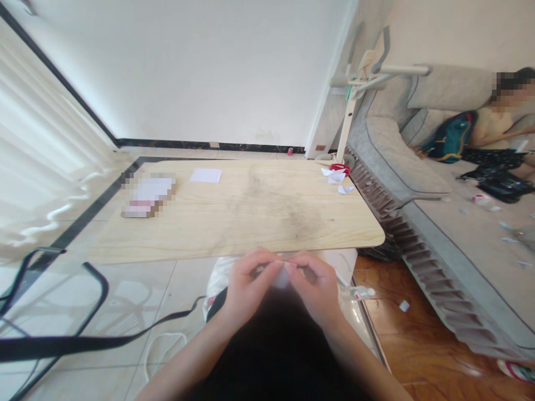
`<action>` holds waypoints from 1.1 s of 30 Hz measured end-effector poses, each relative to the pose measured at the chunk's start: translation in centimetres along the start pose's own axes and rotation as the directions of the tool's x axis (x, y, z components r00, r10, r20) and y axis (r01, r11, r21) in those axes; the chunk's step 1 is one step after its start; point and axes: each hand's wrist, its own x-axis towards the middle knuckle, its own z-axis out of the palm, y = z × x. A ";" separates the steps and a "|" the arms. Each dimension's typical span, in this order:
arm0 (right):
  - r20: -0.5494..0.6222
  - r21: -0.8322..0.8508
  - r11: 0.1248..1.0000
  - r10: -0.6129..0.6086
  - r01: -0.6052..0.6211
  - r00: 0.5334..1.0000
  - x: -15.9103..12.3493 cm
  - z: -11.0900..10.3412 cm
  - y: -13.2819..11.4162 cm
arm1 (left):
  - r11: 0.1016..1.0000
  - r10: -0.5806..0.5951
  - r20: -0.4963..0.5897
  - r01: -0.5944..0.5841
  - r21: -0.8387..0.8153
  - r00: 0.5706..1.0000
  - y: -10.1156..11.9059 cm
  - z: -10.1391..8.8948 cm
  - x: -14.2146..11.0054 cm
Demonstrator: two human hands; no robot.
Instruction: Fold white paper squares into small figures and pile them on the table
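Observation:
My left hand (252, 283) and my right hand (316, 283) meet in front of my body, just below the table's near edge. Between their pinched thumbs and fingers is a small piece of white paper (281, 278), held by both. Its upper edge is mostly covered by the fingertips. Several folded white paper pieces (336, 177) lie at the table's far right corner, beside a red object (340, 167). A flat stack of white paper (206, 175) rests near the far left of the table.
The wooden table (234, 223) spans the middle. A blurred-out box-like item (148, 196) sits on its left end. To the right, a person (493, 125) sits on the grey sofa (418, 178). A plastic bottle (363, 293) is right of my hands; a black strap (137, 336) crosses at left.

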 end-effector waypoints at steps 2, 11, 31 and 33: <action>0.001 0.002 1.000 0.002 -0.002 1.000 0.0 0.0 0.0 | 1.000 -0.004 0.001 0.004 0.003 1.000 0.1 0.0 0.0; -0.059 0.105 0.992 0.075 -0.068 0.995 -0.1 0.3 0.4 | 1.000 0.005 -0.009 -0.005 0.030 1.000 0.1 -0.1 0.1; -0.057 0.248 0.962 0.129 -0.111 0.990 0.4 0.7 0.2 | 0.999 0.015 -0.056 -0.012 0.040 0.998 0.1 0.3 0.0; -0.066 0.246 0.961 0.143 -0.123 0.987 0.3 0.7 0.3 | 0.998 0.022 -0.064 -0.018 0.052 0.998 0.1 0.4 0.0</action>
